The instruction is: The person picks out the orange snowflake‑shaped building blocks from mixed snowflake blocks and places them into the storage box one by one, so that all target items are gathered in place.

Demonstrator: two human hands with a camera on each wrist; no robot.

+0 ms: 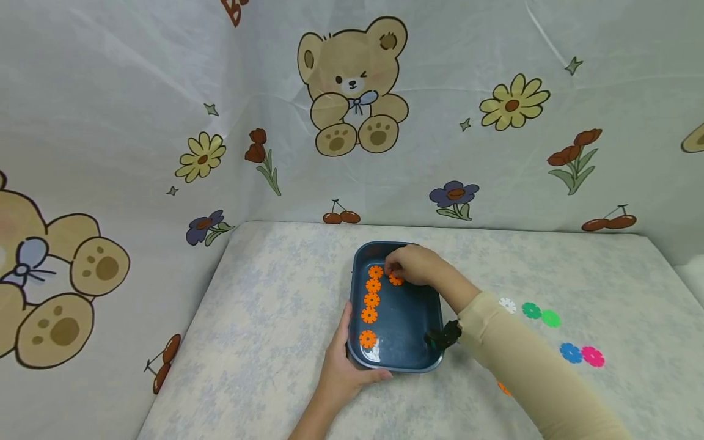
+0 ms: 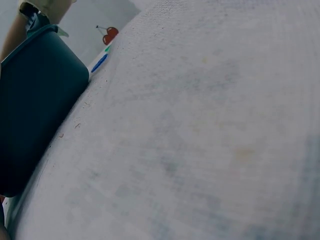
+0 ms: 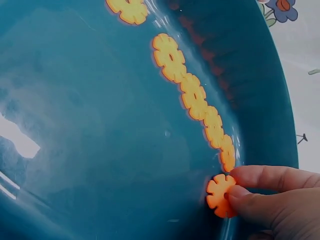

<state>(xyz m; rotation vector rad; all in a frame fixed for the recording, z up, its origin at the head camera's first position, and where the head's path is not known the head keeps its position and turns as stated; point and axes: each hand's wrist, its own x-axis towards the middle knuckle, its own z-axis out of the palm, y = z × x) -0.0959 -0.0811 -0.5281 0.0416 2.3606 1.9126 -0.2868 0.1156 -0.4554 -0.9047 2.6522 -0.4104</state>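
A dark blue tray [image 1: 409, 330] lies on the table with several orange flower-shaped pieces [image 1: 370, 315] lined up along its left side. My right hand [image 1: 418, 266] reaches into the tray's far end and pinches an orange piece [image 3: 220, 196] between thumb and forefinger, beside the far end of that line. The left hand [image 1: 342, 366] lies against the tray's near left corner, thumb along the near rim and fingers up the left wall. In the left wrist view the tray's outer wall [image 2: 40, 100] shows, with only a sliver of that hand at the edge.
Right of the tray on the table [image 1: 264, 318] lie a white piece [image 1: 508, 305], a dark green piece [image 1: 531, 310], a light green piece [image 1: 551, 318], a blue piece [image 1: 571, 352] and a pink piece [image 1: 593, 356]. An orange piece [image 1: 503, 388] is partly hidden by the right sleeve.
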